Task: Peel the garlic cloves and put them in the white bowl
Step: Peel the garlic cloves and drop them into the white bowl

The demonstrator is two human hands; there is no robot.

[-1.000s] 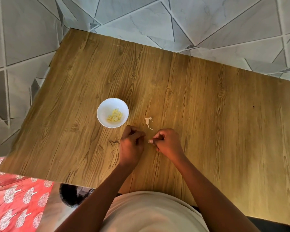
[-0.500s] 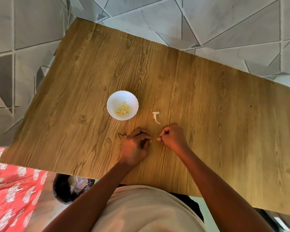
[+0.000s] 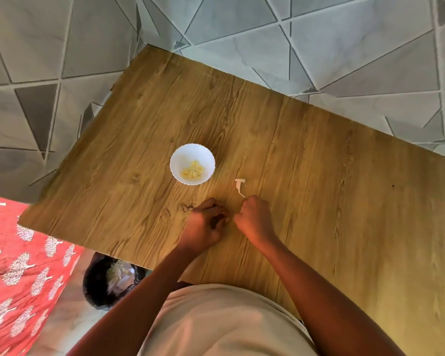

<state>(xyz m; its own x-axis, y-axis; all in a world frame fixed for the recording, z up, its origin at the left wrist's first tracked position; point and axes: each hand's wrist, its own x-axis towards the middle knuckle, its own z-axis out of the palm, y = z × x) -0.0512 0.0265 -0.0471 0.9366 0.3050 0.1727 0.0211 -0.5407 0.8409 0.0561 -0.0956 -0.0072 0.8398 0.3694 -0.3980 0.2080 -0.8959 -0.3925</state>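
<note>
wooden table (image 3: 319, 176), black bin (image 3: 106, 286), perhaps holding peels

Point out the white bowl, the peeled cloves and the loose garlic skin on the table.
white bowl (image 3: 183, 156), head view, bare inner wall.
peeled cloves (image 3: 192, 170), head view, middle of the pile.
garlic skin (image 3: 239, 184), head view, its wider upper part.

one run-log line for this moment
stage: peeling | left hand: fingers curled, contents hidden | right hand: same | white bowl: holds peeled cloves | peel scrap: on table

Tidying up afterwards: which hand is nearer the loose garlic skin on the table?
The right hand; the white papery garlic skin lies just beyond its knuckles, further from the left hand.
</note>
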